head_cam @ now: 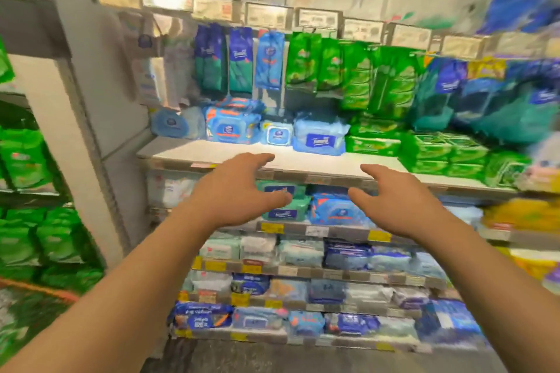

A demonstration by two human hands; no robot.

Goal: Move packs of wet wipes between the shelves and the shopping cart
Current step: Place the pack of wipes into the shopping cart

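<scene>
On your far left hang green packs [24, 160], not what you are after; pass the grey shelf upright [91, 136] and stay in the wipes bay. Your left hand [239, 188] is out in front of the white shelf [303, 157], fingers spread and relaxed, holding nothing. It sits just ahead of the shelf's front edge, with the teal pack [280, 215] on the tier below showing past its fingertips.

The wet wipes you can reach lie along the back of that white shelf: the blue-and-orange stack [233, 127], the small blue pack [276, 134] beside it, then the pale blue pack [319, 138] with a dark label. The front of the shelf is bare, so each pack sits well back from the edge. The shopping cart is not in view.

Your right hand [394, 200] mirrors the left, loose and empty, with the blue pack [336, 210] on the lower tier between the two hands. Both palms face inward, which looks like a two-handed pickup. If the pale blue pack is your target, carry both hands over the shelf lip, close on its two short ends together, and lift before drawing it toward you, so it does not drag the small blue pack along. The picture is blurred; settle your head before closing. Further right, the green bundles [439, 154] crowd the shelf.
</scene>
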